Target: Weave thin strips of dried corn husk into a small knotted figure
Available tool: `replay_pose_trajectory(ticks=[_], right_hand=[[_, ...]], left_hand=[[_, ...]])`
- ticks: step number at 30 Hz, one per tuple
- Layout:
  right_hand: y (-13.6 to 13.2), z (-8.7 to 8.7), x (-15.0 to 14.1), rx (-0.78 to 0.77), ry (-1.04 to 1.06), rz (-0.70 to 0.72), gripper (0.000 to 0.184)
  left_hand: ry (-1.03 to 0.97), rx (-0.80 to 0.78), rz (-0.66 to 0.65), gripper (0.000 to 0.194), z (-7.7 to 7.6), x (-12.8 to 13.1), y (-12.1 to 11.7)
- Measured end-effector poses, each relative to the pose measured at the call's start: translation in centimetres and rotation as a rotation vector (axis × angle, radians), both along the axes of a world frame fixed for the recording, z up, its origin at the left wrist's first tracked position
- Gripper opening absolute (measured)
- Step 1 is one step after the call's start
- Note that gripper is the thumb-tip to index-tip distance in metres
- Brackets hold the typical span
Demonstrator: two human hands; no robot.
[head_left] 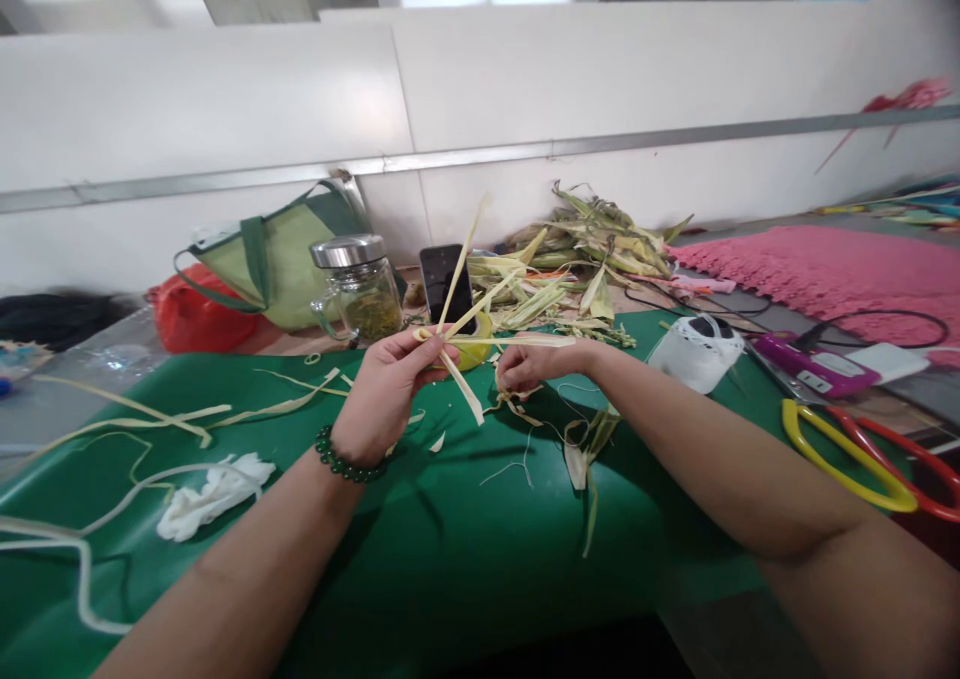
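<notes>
My left hand [405,364] is closed in a pinch around several pale corn husk strips [459,294] that cross at the fingertips and fan out up, right and down. To the right of it, my right hand [525,362] is curled low over the green mat, its fingers closed on thin husk strands [517,409] that trail beneath them. The fingertips are partly hidden, so how the strands are gripped is unclear. A torn piece of husk [576,464] lies under my right forearm, with fine white thread [525,469] beside it.
Behind my hands stand a phone [444,271], a glass jar [360,289] and a heap of husks [592,229]. Scissors [847,469], a purple tool [817,364] and a white roll [696,352] lie right. Loose strips [150,414] and crumpled tissue [214,499] lie left on the mat [465,559].
</notes>
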State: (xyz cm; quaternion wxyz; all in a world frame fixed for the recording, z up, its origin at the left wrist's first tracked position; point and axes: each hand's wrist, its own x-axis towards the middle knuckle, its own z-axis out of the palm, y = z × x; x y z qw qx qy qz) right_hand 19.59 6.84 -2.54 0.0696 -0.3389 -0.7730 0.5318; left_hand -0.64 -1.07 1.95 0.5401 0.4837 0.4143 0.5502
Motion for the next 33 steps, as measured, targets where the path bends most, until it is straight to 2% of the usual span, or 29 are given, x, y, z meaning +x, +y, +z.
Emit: replay_pose_trajectory(ticks=[17,25,33], right_hand=[[-0.39,0.60,-0.11,0.008,-0.036,-0.024,0.014],[-0.26,0.51,0.14,0.064,-0.065,-0.042,0.015],[0.01,0.34,0.66,0.199,-0.097,-0.055,0.018]], left_hand=[[0.006,0.006,-0.010,0.021,0.07,0.06,-0.09],[0.016,-0.005,-0.010,0.018,0.22,0.09,-0.13],[0.021,0.014,-0.022,0.017,0.06,0.04,-0.07]])
